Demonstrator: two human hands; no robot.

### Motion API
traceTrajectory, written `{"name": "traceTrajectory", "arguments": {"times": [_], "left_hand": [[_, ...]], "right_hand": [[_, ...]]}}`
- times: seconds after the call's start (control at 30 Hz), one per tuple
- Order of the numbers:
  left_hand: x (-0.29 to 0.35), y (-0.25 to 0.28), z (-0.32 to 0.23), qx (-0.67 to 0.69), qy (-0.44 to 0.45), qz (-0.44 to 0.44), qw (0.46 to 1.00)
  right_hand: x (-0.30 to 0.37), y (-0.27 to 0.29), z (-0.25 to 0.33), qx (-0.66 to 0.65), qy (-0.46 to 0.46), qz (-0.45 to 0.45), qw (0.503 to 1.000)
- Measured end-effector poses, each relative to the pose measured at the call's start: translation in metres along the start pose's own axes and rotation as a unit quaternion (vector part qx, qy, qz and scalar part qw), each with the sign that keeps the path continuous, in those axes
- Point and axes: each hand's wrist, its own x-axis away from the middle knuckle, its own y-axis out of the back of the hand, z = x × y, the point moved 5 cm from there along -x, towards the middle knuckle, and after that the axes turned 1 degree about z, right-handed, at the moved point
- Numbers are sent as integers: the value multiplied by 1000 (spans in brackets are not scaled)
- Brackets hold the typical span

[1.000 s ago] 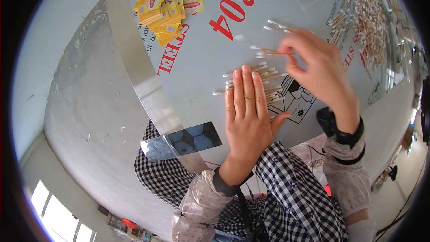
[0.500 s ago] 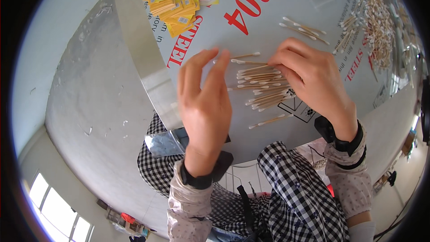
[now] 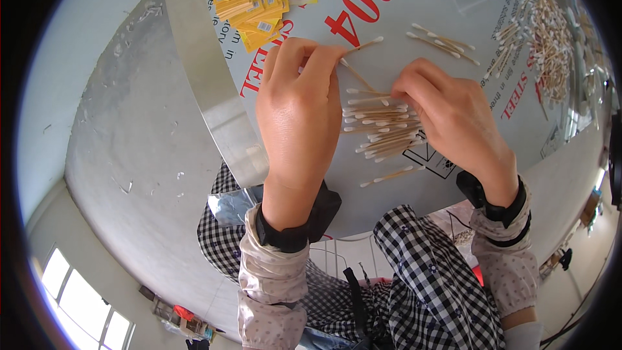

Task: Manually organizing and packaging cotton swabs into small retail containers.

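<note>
Cotton swabs (image 3: 387,116), tan-stemmed, white-tipped, lie roughly aligned toward the worktop (image 3: 356,206)'s near edge, between the left hand (image 3: 298,104), pinching one, and right hand (image 3: 453,110), fingertips bunched, grip undeterminable.

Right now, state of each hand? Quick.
Left hand: closed, seemingly pinching one cotton swab.
Right hand: curled at the edge of the swab pile; can't tell whether it grips any.
</note>
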Motion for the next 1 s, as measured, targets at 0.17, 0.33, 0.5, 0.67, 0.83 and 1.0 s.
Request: {"name": "traceTrajectory", "arguments": {"times": [0.17, 0.33, 0.5, 0.67, 0.83, 1.0], "left_hand": [[8, 6, 7, 5, 32, 10, 999], [17, 19, 13, -7, 123, 19, 992], [17, 18, 12, -13, 142, 21, 990], [10, 17, 12, -6, 151, 48, 987], [-2, 11, 7, -5, 92, 46, 995], [-10, 3, 2, 5, 89, 60, 994]], "right_hand": [[-2, 2, 2, 47, -13, 19, 999], [1, -2, -4, 25, -5, -2, 1000], [-3, -1, -11, -15, -64, -39, 997], [-9, 6, 0, 41, -72, -81, 993], [-6, 0, 9, 9, -74, -41, 996], [-7, -2, 9, -14, -95, -61, 994]]}}
